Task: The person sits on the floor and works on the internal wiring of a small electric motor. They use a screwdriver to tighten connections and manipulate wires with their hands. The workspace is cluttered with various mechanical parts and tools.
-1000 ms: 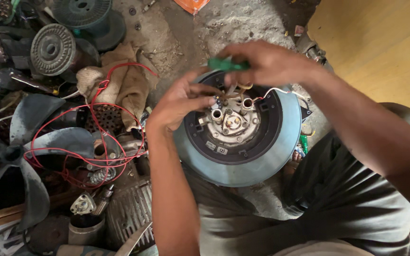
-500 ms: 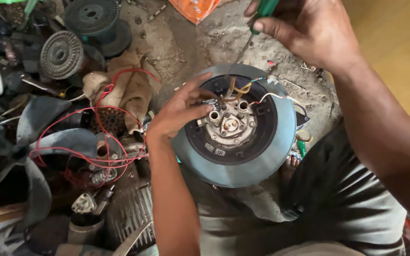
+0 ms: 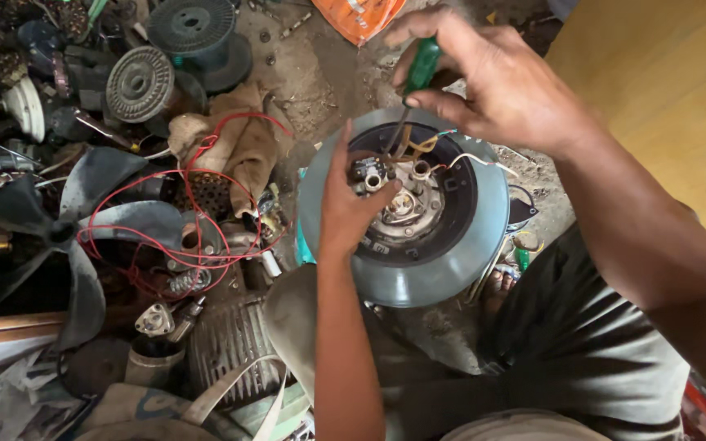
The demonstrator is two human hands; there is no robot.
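Hands (image 3: 345,204) (image 3: 500,82) over fan motor (image 3: 406,216).

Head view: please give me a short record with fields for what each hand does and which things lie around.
left hand: rests on the round grey fan motor, fingers at its centre parts
right hand: holds a green-handled screwdriver, tip pointing down into the motor wiring
beside motor: red wire tangled over a brown cloth
far left: dark fan blade, wire spools
ground: dusty floor
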